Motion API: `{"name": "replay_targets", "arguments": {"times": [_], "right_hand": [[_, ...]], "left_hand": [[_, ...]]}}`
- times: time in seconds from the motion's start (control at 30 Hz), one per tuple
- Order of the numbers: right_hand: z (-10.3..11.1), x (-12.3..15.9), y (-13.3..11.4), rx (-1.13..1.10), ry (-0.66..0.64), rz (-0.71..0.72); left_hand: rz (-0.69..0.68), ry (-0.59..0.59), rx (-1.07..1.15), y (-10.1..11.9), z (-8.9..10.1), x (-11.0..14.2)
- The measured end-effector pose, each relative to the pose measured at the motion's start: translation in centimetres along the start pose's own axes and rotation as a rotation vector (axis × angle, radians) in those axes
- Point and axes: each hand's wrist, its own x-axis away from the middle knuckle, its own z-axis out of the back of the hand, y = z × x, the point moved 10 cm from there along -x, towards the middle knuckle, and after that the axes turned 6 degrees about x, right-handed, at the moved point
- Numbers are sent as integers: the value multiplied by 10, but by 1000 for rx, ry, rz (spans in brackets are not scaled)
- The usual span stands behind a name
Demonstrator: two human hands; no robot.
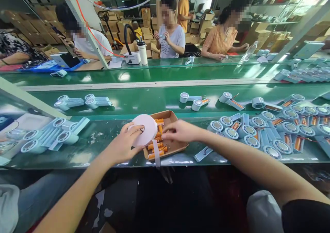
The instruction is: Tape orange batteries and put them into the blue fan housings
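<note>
My left hand point(130, 138) grips a flat white roll of tape point(147, 124), a finger at its centre hole and the thumb below. A loose strip of tape point(156, 154) hangs from the roll over the table edge. Beneath and to the right lies a shallow cardboard box point(177, 148) with several orange cylindrical batteries point(157, 154) in it. My right hand point(175, 130) reaches over the box from the right. Its fingers are closed and bent down among the batteries; whatever they pinch is hidden.
Several light-blue fan bodies point(251, 142) crowd the right side, some showing orange batteries. More fan bodies point(67, 136) lie at left. A green conveyor belt point(149, 100) runs behind the box. Several people sit or stand across it. A white post point(33, 100) slants at left.
</note>
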Motion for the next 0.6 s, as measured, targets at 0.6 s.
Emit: {"name": "replay_targets", "arguments": {"times": [0.6], "right_hand": [[-34,-50,27,853,-51,49]], "left_hand": [[220,633,194,5,-22,107]]}}
